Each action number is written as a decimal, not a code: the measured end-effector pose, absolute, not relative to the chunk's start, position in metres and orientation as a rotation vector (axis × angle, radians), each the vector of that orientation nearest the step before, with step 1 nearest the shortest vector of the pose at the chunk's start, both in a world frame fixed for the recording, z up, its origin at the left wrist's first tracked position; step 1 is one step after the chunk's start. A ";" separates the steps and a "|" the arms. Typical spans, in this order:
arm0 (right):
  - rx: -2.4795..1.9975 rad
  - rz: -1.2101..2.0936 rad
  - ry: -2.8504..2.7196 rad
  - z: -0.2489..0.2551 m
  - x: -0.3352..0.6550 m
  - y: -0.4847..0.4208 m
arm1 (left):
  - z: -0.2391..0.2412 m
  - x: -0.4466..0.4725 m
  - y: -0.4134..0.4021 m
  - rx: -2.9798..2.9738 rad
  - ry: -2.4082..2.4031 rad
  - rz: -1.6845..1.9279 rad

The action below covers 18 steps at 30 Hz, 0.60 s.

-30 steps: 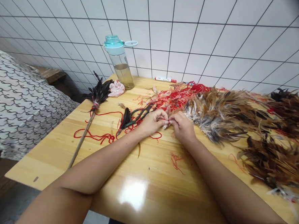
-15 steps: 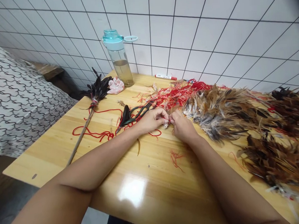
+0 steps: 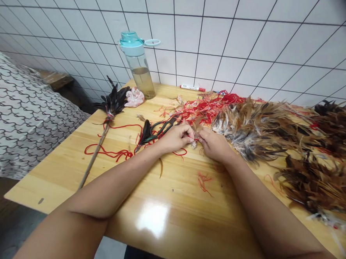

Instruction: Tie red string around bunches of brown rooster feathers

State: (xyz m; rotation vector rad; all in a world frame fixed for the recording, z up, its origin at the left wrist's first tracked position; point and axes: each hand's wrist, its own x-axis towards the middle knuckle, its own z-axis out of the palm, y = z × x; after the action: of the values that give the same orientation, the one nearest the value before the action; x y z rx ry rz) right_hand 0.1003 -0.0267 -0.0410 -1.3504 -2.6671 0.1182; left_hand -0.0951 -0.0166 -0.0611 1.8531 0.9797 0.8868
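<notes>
My left hand (image 3: 181,138) is closed in a pinch, thumb against forefinger. Close by on its right, my right hand (image 3: 214,143) is also closed, its fingertips pinched together. A short red string (image 3: 195,139) runs between the fingertips of both hands. At the string is a small bunch of feathers (image 3: 194,145), its pale ends showing below and brown tips above; the fingers cover part of it. Scissors with dark handles (image 3: 164,127) lie just beyond my left wrist, beside a black feather (image 3: 145,132). More red yarn (image 3: 115,151) trails across the table to the left.
A feather duster with a wooden stick (image 3: 97,155) lies on the left. Behind it stand a water bottle (image 3: 143,78) and a pink-white scrunchie (image 3: 134,97). A red thread pile (image 3: 209,105), a marker (image 3: 192,88) and brown feather heaps (image 3: 257,128) lie toward the tiled wall (image 3: 202,30) and right.
My hands have drawn slightly apart, and more of the red string shows between the fingertips. The view has shifted very slightly.
</notes>
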 end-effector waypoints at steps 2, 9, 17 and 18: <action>-1.338 0.102 -2.680 -0.040 0.101 -0.027 | -0.057 -0.097 -0.017 1.916 1.005 0.853; -1.371 0.016 -2.730 -0.034 0.101 -0.030 | -0.037 -0.104 -0.018 2.153 1.193 0.694; -1.476 -0.074 -2.806 -0.031 0.102 -0.029 | -0.033 -0.109 -0.018 2.252 1.277 0.527; -1.484 -0.079 -2.811 -0.031 0.102 -0.029 | -0.033 -0.109 -0.018 2.253 1.281 0.538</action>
State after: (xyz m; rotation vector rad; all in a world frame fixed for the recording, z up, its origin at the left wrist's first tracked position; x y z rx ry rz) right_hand 0.1017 -0.0288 -0.0310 -1.4837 -2.8110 -0.0790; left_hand -0.1088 -0.0178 -0.0333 2.2528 1.2811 0.5376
